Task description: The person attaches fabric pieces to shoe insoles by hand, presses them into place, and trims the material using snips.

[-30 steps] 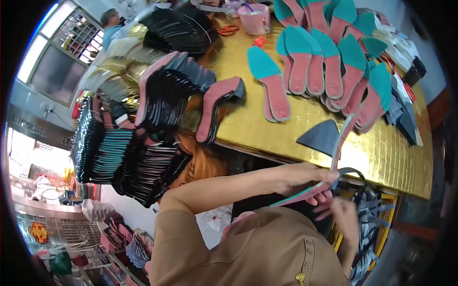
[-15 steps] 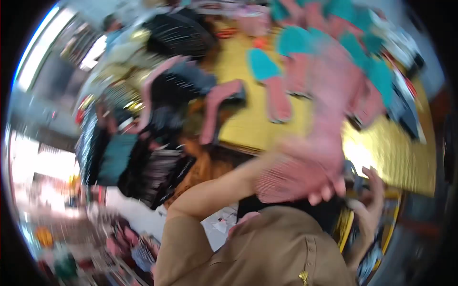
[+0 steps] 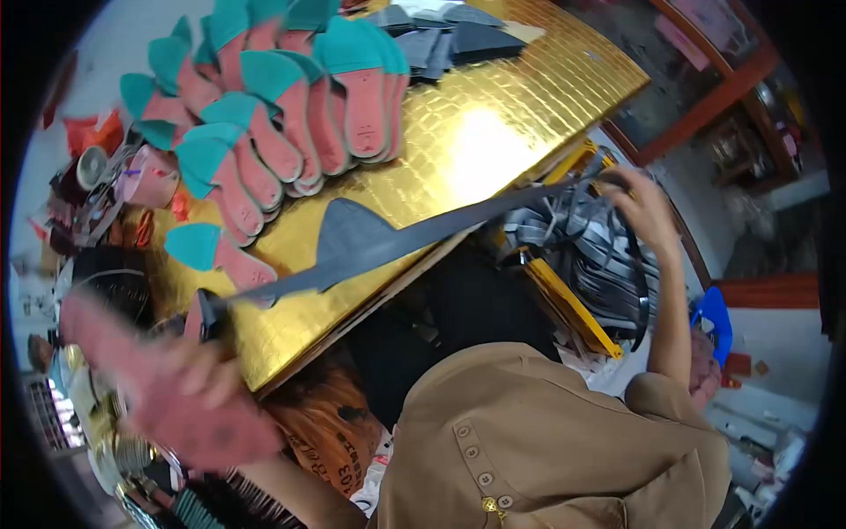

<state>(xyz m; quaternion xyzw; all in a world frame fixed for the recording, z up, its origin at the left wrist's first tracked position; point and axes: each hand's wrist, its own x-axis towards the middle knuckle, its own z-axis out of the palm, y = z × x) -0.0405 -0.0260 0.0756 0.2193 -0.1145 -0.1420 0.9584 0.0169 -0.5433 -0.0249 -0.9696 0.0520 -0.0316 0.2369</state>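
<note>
On the left, my left hand (image 3: 201, 372) is closed around a pink shoe sole (image 3: 211, 434), blurred by motion and held off the table's near-left edge. My right hand (image 3: 645, 212) pinches the far-right end of a long dark grey strap (image 3: 432, 231) above the yellow crate. The strap stretches slantwise across the table's front edge toward the left, where its end reaches a small dark piece. A dark grey pointed piece (image 3: 351, 231) lies on the gold tabletop, partly behind the strap. One insole (image 3: 231, 256), pink with a teal end, lies beside the strap's left part.
Several pink-and-teal insoles (image 3: 300, 115) are piled on the gold table (image 3: 529, 97). Grey cut pieces (image 3: 454, 40) lie at the back. The yellow crate (image 3: 564, 300) at right holds bundled grey straps (image 3: 608, 264). An orange bag (image 3: 322, 428) sits below the table edge.
The view has swung right. My left hand has carried the pink sole to the left. My right hand, earlier with fingers apart by the crate, now holds the grey strap stretched over the table.
</note>
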